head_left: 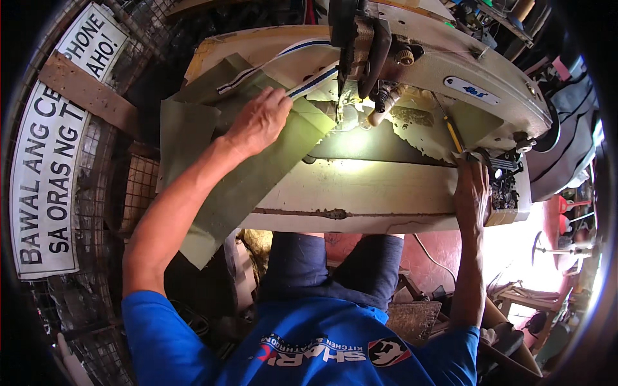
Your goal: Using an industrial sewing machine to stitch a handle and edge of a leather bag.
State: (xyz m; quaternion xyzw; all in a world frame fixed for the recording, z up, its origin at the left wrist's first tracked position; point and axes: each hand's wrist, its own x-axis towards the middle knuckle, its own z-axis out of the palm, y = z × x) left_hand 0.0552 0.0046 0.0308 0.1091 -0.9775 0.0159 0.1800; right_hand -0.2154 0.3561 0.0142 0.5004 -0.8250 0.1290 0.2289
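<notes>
Green fabric (219, 206) drapes over the sewing machine bed's left side. My left hand (261, 119) is closed on a white strap with a blue stripe (315, 82), over the fabric; the strap runs toward the needle area (341, 103), which is lit by a small lamp. Another length of striped strap lies just behind. My right hand (470, 180) is at the bed's right front, beside a black mechanism (503, 186), its fingers closed on something I cannot make out. A yellow-handled tool (452, 134) lies just beyond those fingers.
The cream machine head (463, 71) arches across the back. A wire mesh partition with signs and a wooden board (90, 96) stands at the left. The bed's front edge (347, 222) is above my legs. Shelves, clutter and a dark wheel-like shape are at the right.
</notes>
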